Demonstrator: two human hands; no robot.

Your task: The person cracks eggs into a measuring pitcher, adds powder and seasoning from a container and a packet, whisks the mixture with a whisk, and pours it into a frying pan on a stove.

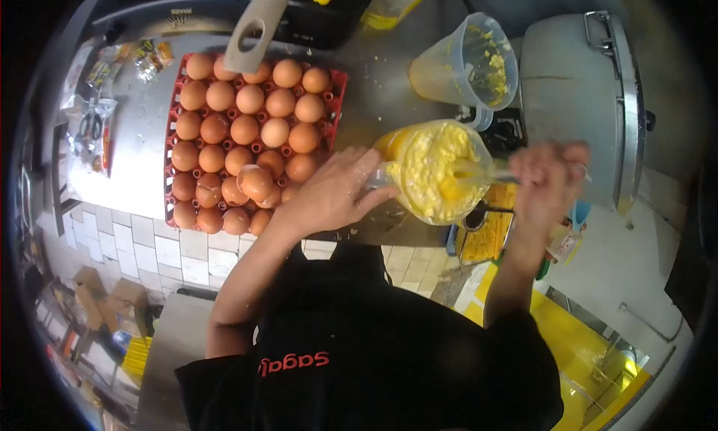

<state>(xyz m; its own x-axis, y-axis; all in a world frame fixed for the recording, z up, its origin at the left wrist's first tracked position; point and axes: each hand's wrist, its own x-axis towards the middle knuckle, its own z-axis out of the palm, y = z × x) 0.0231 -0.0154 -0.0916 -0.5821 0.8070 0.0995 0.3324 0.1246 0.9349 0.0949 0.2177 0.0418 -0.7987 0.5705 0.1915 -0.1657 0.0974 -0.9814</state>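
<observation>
My left hand [340,188] is closed round the handle of a clear plastic jug [389,143]. A lumpy yellow egg mixture [434,158] shows through the jug's mouth. On the other side, my right hand [546,176] grips a whisk [479,172], whose blurred head dips into the mixture. Left of the jug, a red egg tray [338,94] carries rows of brown eggs [243,129]. Some cracked empty shells [256,182] lie on top near its front, close to my left forearm.
A second plastic jug [441,68] with yellow residue stands behind. A pan handle [258,31] juts over the tray from a black stove [179,12]. To the right is a large metal pot [572,94]. Scissors [91,126] and small packets [149,59] lie at left.
</observation>
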